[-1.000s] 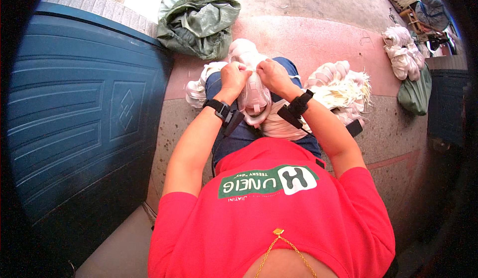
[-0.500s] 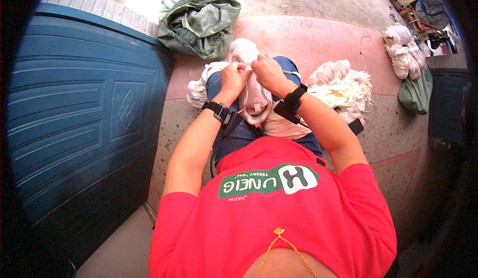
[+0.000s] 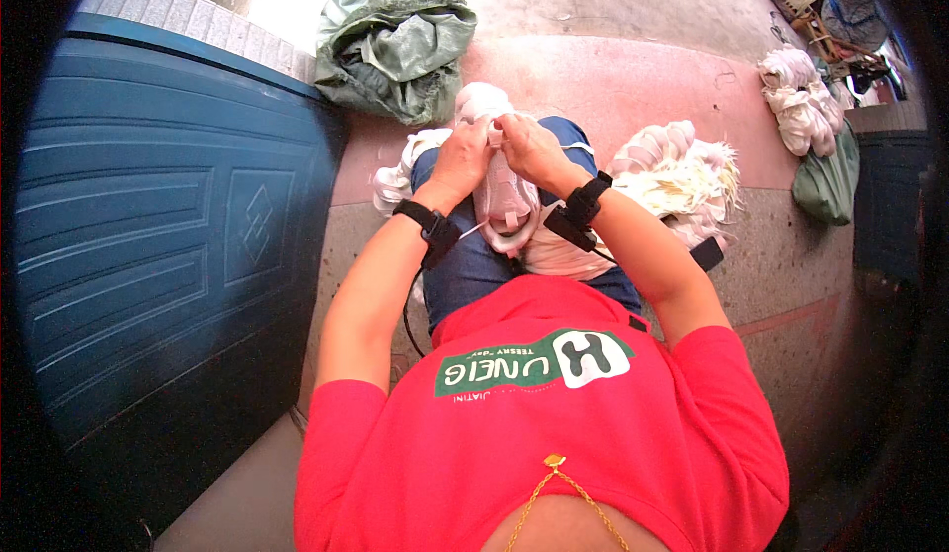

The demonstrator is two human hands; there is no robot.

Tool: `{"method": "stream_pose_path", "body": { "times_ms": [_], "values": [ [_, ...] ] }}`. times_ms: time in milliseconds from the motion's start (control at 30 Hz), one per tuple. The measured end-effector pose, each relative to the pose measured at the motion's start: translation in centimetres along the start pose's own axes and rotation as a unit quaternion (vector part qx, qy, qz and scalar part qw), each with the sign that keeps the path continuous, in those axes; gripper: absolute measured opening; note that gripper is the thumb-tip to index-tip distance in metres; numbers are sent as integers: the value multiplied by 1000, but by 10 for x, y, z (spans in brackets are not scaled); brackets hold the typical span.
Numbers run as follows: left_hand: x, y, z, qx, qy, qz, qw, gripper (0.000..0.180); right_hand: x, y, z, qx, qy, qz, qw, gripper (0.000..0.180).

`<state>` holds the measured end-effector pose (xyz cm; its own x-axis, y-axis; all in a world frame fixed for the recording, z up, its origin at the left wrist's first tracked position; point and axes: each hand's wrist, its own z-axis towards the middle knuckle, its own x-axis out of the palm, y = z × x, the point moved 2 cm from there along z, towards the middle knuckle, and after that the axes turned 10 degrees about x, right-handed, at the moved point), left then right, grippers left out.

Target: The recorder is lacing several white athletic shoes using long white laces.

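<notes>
A pale pink and white sneaker rests on my lap between my jeans-covered thighs, its heel opening toward me and its toe pointing away. Over its upper part, my left hand and my right hand meet, thumbs and fingers pinched close together. A thin white shoelace shows beyond my right hand, and another white length emerges beside my left wrist. Both hands seem closed on the lace at the shoe's eyelets; the fingertips partly hide it. Black straps with small devices circle both wrists.
Right of my knees lies a heap of pale shoes with a cream-coloured bundle of laces. More pale shoes sit left of my leg. A green sack stands ahead, a blue panelled door at left, another green bag at far right.
My hands have drawn closer together over the shoe, and their fingers have shifted slightly. My left wrist has turned and moved a little left.
</notes>
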<state>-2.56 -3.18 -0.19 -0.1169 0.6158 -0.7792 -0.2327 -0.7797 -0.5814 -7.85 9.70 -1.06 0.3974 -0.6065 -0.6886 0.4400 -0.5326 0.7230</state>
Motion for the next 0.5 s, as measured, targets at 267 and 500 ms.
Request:
{"method": "stream_pose_path", "body": {
  "times_ms": [267, 500],
  "values": [
    [-4, -5, 7, 130, 90, 121, 980, 25, -25, -23, -6, 69, 53, 51, 995, 32],
    [-5, -3, 1, 182, 108, 183, 960, 15, -61, -58, -29, 172, 158, 78, 969, 29]
  ]
}}
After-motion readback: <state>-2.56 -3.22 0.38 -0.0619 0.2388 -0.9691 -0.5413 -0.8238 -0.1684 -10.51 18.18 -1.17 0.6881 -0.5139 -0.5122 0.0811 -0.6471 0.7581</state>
